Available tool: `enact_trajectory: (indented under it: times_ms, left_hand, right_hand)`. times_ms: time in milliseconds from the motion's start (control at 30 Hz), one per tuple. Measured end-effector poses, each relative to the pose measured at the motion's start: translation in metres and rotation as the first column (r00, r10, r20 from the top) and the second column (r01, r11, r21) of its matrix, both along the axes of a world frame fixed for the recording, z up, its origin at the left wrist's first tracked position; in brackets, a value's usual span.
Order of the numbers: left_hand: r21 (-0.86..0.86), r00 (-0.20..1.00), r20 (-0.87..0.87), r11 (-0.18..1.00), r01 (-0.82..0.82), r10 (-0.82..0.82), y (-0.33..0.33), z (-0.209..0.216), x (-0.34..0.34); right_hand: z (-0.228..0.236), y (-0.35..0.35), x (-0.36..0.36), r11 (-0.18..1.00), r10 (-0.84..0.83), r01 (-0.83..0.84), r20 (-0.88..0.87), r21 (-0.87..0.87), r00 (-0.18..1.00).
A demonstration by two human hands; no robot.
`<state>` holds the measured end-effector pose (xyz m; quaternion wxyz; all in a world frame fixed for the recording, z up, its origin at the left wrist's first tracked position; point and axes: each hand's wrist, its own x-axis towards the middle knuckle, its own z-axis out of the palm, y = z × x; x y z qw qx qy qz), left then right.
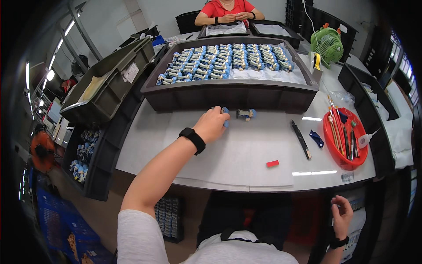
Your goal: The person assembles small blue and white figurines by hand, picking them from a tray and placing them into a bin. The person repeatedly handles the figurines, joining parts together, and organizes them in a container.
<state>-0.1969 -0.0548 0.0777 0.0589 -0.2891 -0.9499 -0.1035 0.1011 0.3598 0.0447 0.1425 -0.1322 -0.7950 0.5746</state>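
My left hand (pixel 212 124) is on the white table top, in front of a dark tray, its fingers closed around a small blue-and-white figurine (pixel 225 111). A second bit of blue shows under the fingertips; whether it belongs to another figurine I cannot tell. Just to the right lies a loose figurine (pixel 246 114) with a blue head, on its side. The large dark tray (pixel 228 94) holds rows of such figurines lying on white sheeting. My right hand (pixel 342 215) hangs below the table's right front edge, fingers loosely bent and apart, with nothing visible in it.
A black pen-like tool (pixel 300 140), a dark blue piece (pixel 316 138) and a red block (pixel 272 163) lie on the table. At right stand a red basket (pixel 327 143) of brushes and a green fan (pixel 326 45). Dark crates (pixel 99 169) flank the left. Opposite sits a person in red.
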Motion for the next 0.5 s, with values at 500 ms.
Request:
enact_trajectory:
  times_ms: [500]
  left_hand:
    - [0.751, 0.651, 0.597, 0.039, -0.66, -0.469, 0.028, -0.02, 0.123]
  right_hand:
    - [0.004, -0.21, -0.149, 0.633, 0.588, -0.599, -0.198, -0.491, 0.784]
